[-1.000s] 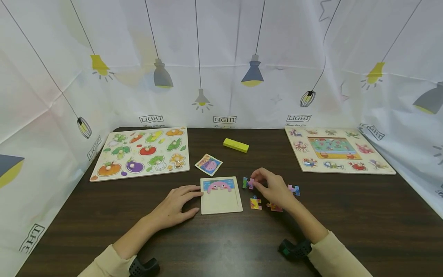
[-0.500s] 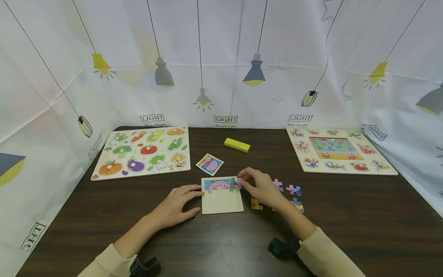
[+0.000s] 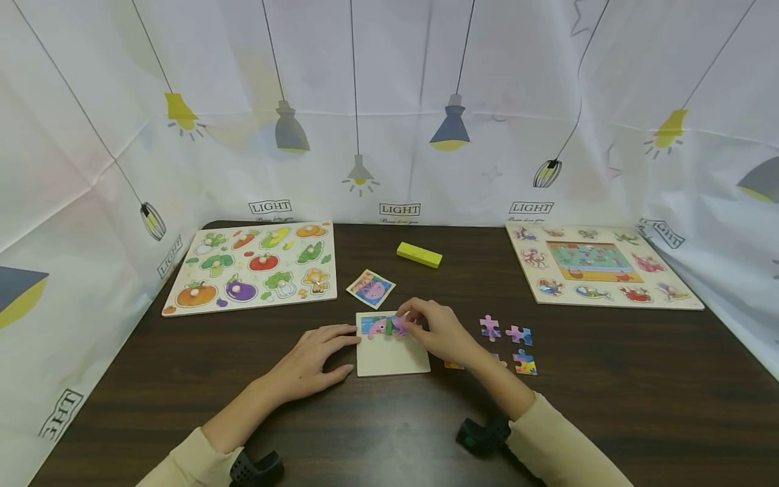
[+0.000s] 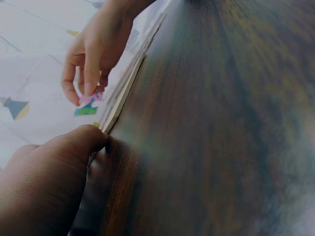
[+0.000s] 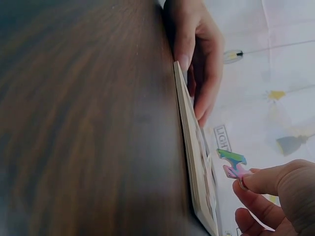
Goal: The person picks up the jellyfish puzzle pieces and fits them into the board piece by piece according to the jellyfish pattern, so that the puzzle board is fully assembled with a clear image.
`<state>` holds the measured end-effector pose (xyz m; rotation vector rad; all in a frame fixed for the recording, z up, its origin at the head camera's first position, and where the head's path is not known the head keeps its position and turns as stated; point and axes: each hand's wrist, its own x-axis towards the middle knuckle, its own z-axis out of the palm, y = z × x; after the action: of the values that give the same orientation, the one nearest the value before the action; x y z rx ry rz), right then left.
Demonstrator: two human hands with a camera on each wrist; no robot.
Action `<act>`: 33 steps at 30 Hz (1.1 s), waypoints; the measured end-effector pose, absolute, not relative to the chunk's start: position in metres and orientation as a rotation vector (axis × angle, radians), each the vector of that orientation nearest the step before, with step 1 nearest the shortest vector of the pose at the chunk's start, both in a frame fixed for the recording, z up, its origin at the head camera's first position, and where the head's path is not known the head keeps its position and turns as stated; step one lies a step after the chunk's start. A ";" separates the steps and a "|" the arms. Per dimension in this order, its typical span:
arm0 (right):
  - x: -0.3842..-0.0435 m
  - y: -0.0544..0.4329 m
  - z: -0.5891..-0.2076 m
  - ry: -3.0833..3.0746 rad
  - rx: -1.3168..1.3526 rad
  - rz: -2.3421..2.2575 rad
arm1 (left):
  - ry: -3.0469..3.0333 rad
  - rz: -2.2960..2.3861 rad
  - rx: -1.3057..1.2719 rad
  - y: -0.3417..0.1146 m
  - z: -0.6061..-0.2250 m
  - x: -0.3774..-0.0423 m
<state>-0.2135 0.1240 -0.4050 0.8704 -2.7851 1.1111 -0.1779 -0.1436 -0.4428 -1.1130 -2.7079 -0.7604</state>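
Observation:
Between thumb and fingers my right hand [image 3: 439, 333] pinches a pink, green and blue jigsaw piece [image 5: 232, 163]. In the right wrist view the piece is held just above a small wooden puzzle tray [image 3: 392, 358]. Along the tray's top lie fitted pieces [image 3: 372, 327] showing part of a pink face on blue. My left hand [image 3: 313, 360] lies on the table with its fingers extended, fingertips at the tray's left edge. Several loose jigsaw pieces [image 3: 489, 327] lie right of the tray, some partly hidden by my right hand and forearm.
Behind the tray lie a small picture card [image 3: 371, 289] and a yellow block [image 3: 419, 255]. A vegetable puzzle board [image 3: 286, 264] lies at the back left, a sea-animal board [image 3: 599, 297] at the back right. A printed curtain [image 3: 389, 101] hangs behind the dark table [image 3: 377, 433].
My right hand has carried the jigsaw piece leftward from beside the tray to over its upper part. Loose pieces once behind the hand now show. The left hand has stayed put.

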 end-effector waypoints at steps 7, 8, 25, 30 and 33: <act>-0.212 0.115 -0.405 -2.757 0.913 1.134 | -2.704 -0.760 -1.115 -0.144 -0.444 -0.178; -0.212 0.114 -0.405 -2.762 0.910 1.145 | -2.703 -0.759 -1.116 -0.144 -0.444 -0.178; -0.212 0.097 -0.413 -2.767 0.961 1.228 | -2.691 -0.771 -1.133 -0.144 -0.444 -0.180; -0.212 0.093 -0.416 -2.764 0.984 1.164 | -2.692 -0.756 -1.129 -0.144 -0.445 -0.180; -0.212 0.091 -0.417 -2.765 0.970 1.102 | -2.696 -0.748 -1.123 -0.143 -0.445 -0.179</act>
<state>-0.2118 0.0905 -0.4173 0.9696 -2.7651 1.1019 -0.1794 -0.1433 -0.4448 -1.1227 -2.6964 -0.7481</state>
